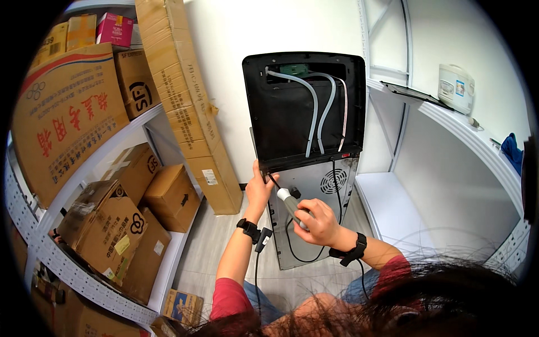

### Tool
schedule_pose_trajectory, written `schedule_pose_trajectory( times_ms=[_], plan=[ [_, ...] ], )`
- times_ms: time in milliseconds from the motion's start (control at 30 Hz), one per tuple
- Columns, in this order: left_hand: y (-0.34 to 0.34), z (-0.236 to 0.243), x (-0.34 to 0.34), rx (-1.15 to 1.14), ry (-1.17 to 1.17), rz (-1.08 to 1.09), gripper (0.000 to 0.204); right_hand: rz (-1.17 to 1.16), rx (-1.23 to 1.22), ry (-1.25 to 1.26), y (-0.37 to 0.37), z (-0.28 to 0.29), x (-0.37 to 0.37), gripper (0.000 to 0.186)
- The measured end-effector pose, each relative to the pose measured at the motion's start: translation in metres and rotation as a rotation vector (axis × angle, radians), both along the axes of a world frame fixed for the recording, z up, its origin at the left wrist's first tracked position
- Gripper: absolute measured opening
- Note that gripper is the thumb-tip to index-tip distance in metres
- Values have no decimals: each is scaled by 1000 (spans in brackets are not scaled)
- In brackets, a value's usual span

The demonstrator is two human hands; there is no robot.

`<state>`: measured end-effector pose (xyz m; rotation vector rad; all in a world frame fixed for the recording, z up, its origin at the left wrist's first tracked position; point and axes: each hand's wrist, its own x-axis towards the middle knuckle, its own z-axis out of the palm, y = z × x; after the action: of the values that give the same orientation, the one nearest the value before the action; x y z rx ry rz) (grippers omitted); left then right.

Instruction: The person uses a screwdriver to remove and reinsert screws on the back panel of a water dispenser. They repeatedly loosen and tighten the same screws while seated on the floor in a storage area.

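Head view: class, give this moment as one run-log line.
left hand: touching appliance, left edge; right hand: gripping screwdriver, tip by left hand; appliance: upper section open, tubes exposed

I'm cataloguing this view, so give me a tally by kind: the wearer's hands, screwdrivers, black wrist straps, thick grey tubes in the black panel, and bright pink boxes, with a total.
Left hand and right hand: 2
Screwdriver: 1
Black wrist straps: 2
Thick grey tubes: 2
Bright pink box: 1
Total: 8

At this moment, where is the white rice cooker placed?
In the head view, the white rice cooker stands at upper right, on the pale shelf, close to one end of the dark flat panel.
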<state>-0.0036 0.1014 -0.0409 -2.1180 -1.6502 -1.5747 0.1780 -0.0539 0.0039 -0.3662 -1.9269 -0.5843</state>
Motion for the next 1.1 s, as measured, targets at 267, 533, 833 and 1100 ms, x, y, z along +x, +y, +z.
schedule_pose_trajectory(
  times_ms=[267, 533, 833, 1100],
  plan=[
    [2, -1, 0, -33, -17, -16, 84, 20, -136, -45, -6, -3, 0, 28],
    [3, -2, 2, -14, -9, -14, 83, 8, -20, 73, 3, -2, 0, 31],
    [3, -2, 2, -7, -6, 9, 84, -18, -150, -25, -7, -1, 1, 24],
    [5, -3, 0, -2, -18, -4, 84, -4, -65, 156, -4, 0, -3, 28]
  ],
)
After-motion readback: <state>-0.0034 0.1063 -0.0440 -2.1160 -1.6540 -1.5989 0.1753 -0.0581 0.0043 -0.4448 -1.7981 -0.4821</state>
